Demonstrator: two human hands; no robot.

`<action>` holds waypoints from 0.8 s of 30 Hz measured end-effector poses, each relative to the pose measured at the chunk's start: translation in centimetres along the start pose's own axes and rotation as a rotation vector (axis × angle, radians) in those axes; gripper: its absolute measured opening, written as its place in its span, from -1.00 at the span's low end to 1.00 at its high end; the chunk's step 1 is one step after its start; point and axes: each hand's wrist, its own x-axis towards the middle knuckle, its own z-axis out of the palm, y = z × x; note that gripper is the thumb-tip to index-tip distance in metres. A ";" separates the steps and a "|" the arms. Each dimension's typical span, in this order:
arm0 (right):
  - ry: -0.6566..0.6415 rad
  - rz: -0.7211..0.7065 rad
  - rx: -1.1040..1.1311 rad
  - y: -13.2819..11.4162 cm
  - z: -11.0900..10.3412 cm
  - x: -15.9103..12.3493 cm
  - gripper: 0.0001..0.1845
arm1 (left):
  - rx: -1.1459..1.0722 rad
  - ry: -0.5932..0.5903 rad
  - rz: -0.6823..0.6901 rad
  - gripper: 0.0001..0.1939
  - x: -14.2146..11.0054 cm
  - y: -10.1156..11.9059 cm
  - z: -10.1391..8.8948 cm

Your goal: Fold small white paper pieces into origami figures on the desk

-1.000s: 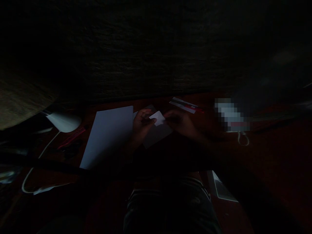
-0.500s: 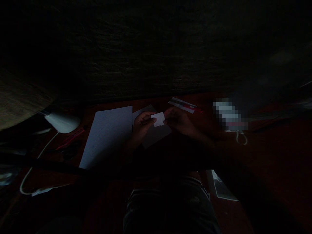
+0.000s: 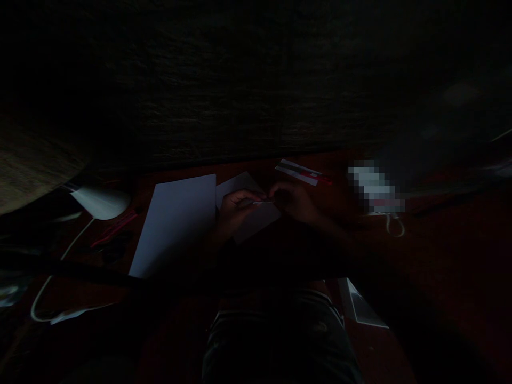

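Observation:
Between my two hands is a small piece of folded white paper (image 3: 264, 202), turned nearly edge-on so that only a thin pale strip shows. My left hand (image 3: 237, 207) pinches its left end between thumb and fingers. At the other end, the fingertips of my right hand (image 3: 294, 200) are closed on the paper too; deep shadow hides most of these fingers. Beneath the hands lies a loose sheet of paper (image 3: 250, 226), set at an angle. A larger white sheet or stack of paper (image 3: 176, 218) is just left of my left hand.
Beyond my right hand, a red pen-like item (image 3: 316, 176) rests across a pale paper strip (image 3: 291, 167). At the left are a white lamp-like object (image 3: 102, 204) with a cord (image 3: 78, 237) and a pink-red item (image 3: 116, 228). A pixelated pale object (image 3: 376, 186) stands right. The scene is very dark.
The small paper has tipped from showing its flat face to nearly edge-on. My right hand has come slightly down and its fingers are nearer the left hand's.

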 end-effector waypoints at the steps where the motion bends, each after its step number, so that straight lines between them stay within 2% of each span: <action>1: 0.000 -0.007 -0.002 0.0 0.0 0.0 -0.81 | -0.003 -0.002 0.013 -0.79 0.0 -0.1 0.0; 5: -0.009 -0.025 0.007 -0.1 0.0 0.0 -0.83 | 0.006 0.002 0.027 -0.80 0.0 -0.1 -0.2; 8: -0.029 0.017 0.016 0.1 0.1 0.0 -0.90 | 0.029 0.040 -0.022 -0.78 -0.1 0.0 -0.2; 12: -0.058 0.096 -0.026 0.5 0.4 -0.1 -0.87 | 0.023 0.090 -0.106 -0.69 -0.1 0.1 -0.1; 16: -0.104 0.097 -0.040 0.3 0.6 -0.2 -0.94 | 0.010 0.103 -0.080 -0.66 0.1 -0.3 0.0; 24: 0.048 0.042 -0.006 0.3 0.0 0.1 -0.92 | 0.044 0.133 -0.122 -0.67 0.2 -0.3 -0.2</action>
